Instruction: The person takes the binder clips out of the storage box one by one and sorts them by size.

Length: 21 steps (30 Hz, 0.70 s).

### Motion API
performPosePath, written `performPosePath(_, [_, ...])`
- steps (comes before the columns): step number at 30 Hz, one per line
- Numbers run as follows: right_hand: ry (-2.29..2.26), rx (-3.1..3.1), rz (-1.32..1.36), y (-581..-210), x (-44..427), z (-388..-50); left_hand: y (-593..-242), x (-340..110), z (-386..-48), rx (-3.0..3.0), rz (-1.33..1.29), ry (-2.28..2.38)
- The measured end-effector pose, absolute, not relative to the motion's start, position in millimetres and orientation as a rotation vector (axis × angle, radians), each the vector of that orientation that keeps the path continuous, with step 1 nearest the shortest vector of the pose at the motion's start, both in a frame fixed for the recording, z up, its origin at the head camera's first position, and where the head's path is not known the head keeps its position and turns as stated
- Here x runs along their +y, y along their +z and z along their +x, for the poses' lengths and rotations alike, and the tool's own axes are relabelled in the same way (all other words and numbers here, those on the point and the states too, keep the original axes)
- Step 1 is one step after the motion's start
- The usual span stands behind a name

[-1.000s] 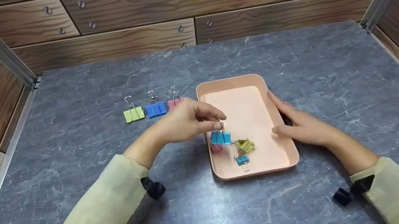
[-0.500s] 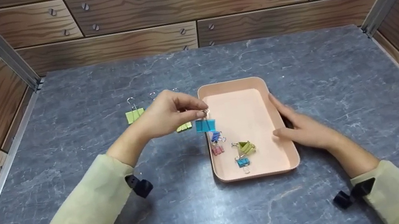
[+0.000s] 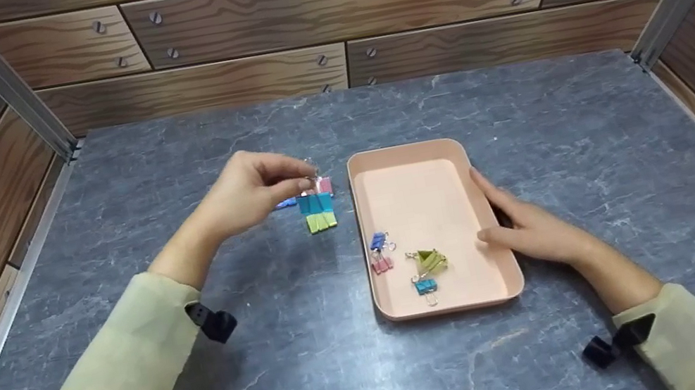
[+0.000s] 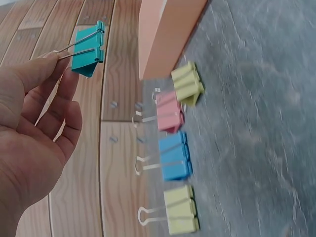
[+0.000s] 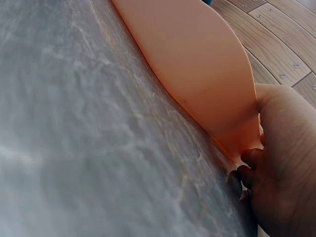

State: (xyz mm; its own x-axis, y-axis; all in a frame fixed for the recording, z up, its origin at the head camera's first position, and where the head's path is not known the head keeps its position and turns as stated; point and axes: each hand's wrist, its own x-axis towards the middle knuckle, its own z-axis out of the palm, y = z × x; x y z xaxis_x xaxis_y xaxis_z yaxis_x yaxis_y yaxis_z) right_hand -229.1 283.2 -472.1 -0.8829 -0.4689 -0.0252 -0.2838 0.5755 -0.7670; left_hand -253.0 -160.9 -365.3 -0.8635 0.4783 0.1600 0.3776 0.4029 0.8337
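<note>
My left hand (image 3: pixel 240 196) pinches a large teal binder clip (image 4: pixel 88 49) by its wire handles, held up over the table left of the peach tray (image 3: pixel 424 203). Below it lie large binder clips: a yellow-green one (image 4: pixel 187 84), a pink one (image 4: pixel 169 113), a blue one (image 4: pixel 174 157) and another yellow-green one (image 4: pixel 181 211), which the left hand hides in the head view. My right hand (image 3: pixel 539 229) grips the tray's right wall, thumb over the rim and fingers outside. Small clips lie inside: blue (image 3: pixel 378 241), pink (image 3: pixel 382 265), green (image 3: pixel 431 261) and teal (image 3: pixel 427 287).
The grey marbled table (image 3: pixel 321 371) extends around the tray. Wood-patterned panels (image 3: pixel 231 22) stand behind and at both sides, with metal posts (image 3: pixel 3 84) at the back corners.
My left hand has carried the teal clip leftward from above the tray to over the large clips on the table. The right hand keeps its hold on the tray.
</note>
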Motion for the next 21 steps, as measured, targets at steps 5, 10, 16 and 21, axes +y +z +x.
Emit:
performPosePath(5, [-1.195,2.586,-0.632,-473,283,-230,-370,-174,-255,2.583,0.722,1.478])
performPosePath(10, [-1.19,2.596,-0.639,-474,284,-229,-375,-185,-256,2.621,0.662,1.456])
performPosePath(16, [-1.189,2.602,-0.647,-474,285,-229,-382,-194,-257,2.62,0.609,1.453])
performPosePath(21, [-1.185,2.607,-0.651,-475,285,-230,-388,-200,-257,2.623,0.544,1.448])
